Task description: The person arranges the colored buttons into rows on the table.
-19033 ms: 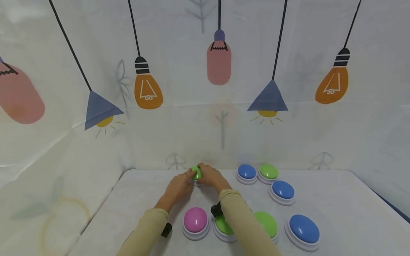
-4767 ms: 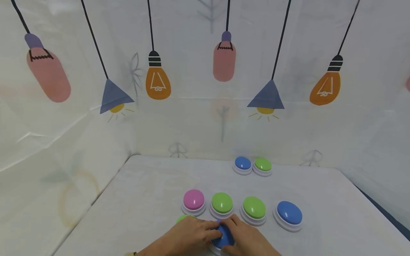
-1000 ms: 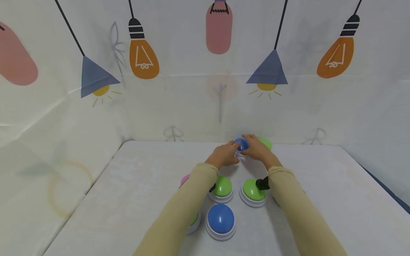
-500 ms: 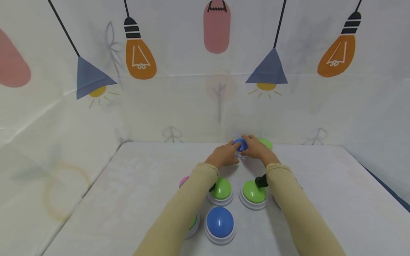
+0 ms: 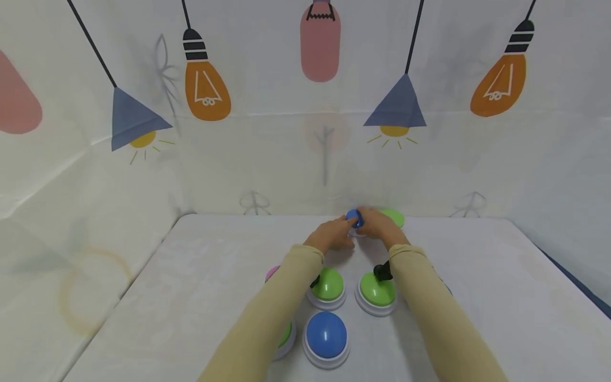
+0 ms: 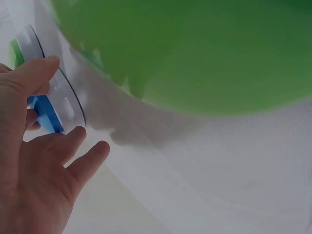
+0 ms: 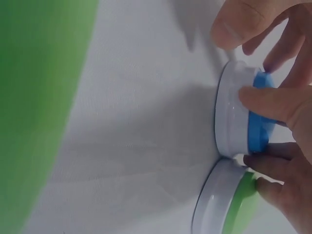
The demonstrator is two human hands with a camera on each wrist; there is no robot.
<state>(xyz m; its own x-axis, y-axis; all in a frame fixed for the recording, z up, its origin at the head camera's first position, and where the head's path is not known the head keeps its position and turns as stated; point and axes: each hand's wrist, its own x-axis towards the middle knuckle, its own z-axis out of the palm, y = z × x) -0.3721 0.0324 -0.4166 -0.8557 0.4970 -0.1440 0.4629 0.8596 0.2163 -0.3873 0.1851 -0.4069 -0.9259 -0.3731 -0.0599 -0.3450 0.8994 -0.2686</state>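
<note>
At the back of the table stands a blue push button with a white round base, and both hands are at it. My right hand grips it from the right: in the right wrist view the thumb lies against the white base and other fingers are at the far side. From the left, my left hand touches the blue dome with its fingertips; its thumb is off the button in the right wrist view. A green button sits close on the right, partly behind the right hand.
Nearer on the white table stand two green buttons and a blue button. The left sleeve partly covers a pink button and another green one. The right sleeve mostly hides another button. A printed cloth wall rises behind.
Earlier, a green and a blue button were brought from the back to the front. Both hands have since left that blue button for the back one; the right fingers have just shifted left over it.
</note>
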